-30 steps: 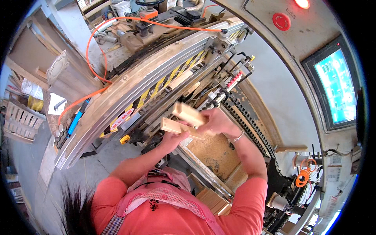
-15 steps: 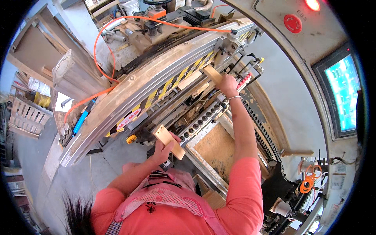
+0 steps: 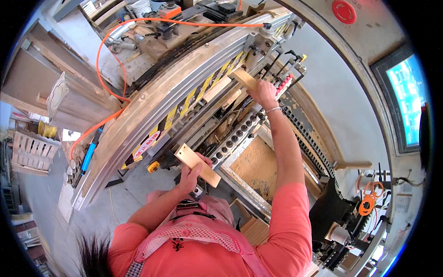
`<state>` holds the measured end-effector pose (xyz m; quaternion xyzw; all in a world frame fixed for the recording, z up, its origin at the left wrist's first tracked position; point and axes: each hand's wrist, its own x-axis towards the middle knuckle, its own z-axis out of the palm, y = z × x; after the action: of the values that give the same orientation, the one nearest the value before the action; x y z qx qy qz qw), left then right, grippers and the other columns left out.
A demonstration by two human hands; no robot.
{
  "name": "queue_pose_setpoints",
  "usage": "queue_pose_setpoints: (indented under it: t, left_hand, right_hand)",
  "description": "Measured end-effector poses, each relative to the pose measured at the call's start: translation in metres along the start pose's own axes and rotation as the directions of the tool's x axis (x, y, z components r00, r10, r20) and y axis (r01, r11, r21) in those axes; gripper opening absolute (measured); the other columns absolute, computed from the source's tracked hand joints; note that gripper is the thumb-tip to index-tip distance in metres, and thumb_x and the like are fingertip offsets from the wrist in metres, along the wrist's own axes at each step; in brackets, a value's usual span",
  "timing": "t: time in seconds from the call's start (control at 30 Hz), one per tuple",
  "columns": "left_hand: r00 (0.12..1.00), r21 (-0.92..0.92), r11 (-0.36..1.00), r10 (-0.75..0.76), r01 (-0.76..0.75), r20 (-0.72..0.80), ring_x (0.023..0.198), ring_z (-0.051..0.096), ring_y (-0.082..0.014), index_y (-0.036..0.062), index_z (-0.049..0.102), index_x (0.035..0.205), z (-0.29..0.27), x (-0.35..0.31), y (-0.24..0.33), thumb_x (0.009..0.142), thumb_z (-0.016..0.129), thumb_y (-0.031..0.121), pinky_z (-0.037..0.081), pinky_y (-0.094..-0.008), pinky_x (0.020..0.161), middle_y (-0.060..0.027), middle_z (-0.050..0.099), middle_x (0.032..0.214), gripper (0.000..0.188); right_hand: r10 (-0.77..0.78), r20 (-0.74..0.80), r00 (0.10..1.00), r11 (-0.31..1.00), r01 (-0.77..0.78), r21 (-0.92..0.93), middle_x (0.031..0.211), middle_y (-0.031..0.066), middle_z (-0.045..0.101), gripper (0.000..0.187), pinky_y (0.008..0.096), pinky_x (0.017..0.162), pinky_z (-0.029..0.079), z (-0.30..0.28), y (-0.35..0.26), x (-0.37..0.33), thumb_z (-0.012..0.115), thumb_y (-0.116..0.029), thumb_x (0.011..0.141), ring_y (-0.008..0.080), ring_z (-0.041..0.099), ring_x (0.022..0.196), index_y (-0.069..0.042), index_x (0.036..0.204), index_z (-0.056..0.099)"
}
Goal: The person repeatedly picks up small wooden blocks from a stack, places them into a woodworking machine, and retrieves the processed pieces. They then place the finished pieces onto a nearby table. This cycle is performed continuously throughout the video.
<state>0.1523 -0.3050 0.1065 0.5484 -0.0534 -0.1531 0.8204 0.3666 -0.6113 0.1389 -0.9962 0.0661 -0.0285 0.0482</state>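
Note:
In my right hand [image 3: 264,94], closed and stretched out over the machine, is a light wooden block [image 3: 243,79]. The block's far end is beside the machine's long metal rail, close to a yellow-and-black striped strip [image 3: 203,99]. Whether the block rests on anything cannot be made out. My left hand [image 3: 189,179] holds a second wooden block [image 3: 203,169] nearer my body, with its fingers wrapped round the middle. Small dark holes show at that block's upper left end. Another pale wooden piece [image 3: 217,89] lies along the rail, left of my right hand.
A row of black round fittings [image 3: 234,138] runs between my hands, beside a sawdust-covered panel [image 3: 254,168]. An orange hose [image 3: 98,64] loops over the rail. At the right are a lit screen [image 3: 407,99] and a red stop button [image 3: 344,11].
The view has shifted slightly, so the rail and machine sit higher and further left. Both hands keep their wooden blocks, with little other visible movement.

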Motion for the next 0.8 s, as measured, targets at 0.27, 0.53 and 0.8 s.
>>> queue_pose_setpoints:
  t: [0.27,0.53,0.8]
  left_hand:
    - [0.997,0.041,0.999,0.03,-0.034,0.075,0.086,0.056,-0.015,0.0007,0.047,0.102,-0.004,0.001,-0.008,0.086,0.044,0.011,0.045,-0.0304,0.078,-0.0102,0.058,0.094,0.019]
    - [0.999,-0.045,0.998,-0.03,0.032,0.04,0.088,0.056,-0.0177,0.002,0.043,0.106,-0.007,-0.001,-0.01,0.087,0.045,0.012,0.045,-0.0333,0.08,-0.0126,0.057,0.099,0.022]
    - [0.999,-0.023,0.999,-0.028,0.029,0.024,0.086,0.056,-0.0181,0.0017,0.044,0.104,-0.004,0.001,-0.005,0.085,0.046,0.016,0.045,-0.0329,0.079,-0.0124,0.058,0.096,0.024]
  right_hand:
    - [0.017,0.03,0.999,0.998,-0.015,-0.067,0.084,0.0165,0.065,0.045,0.0398,0.072,0.05,0.002,-0.006,0.0,0.062,-0.046,0.074,0.0312,0.063,0.081,-0.003,0.088,0.062]
    - [-0.047,0.018,0.999,0.997,0.048,-0.068,0.082,0.0154,0.065,0.043,0.0374,0.071,0.051,0.001,-0.011,0.01,0.064,-0.045,0.072,0.0296,0.064,0.079,-0.004,0.085,0.066]
    - [-0.074,0.11,0.991,0.995,0.081,-0.057,0.085,0.0172,0.065,0.051,0.0394,0.072,0.051,-0.007,-0.012,0.012,0.062,-0.049,0.074,0.0304,0.064,0.081,0.0,0.088,0.062]
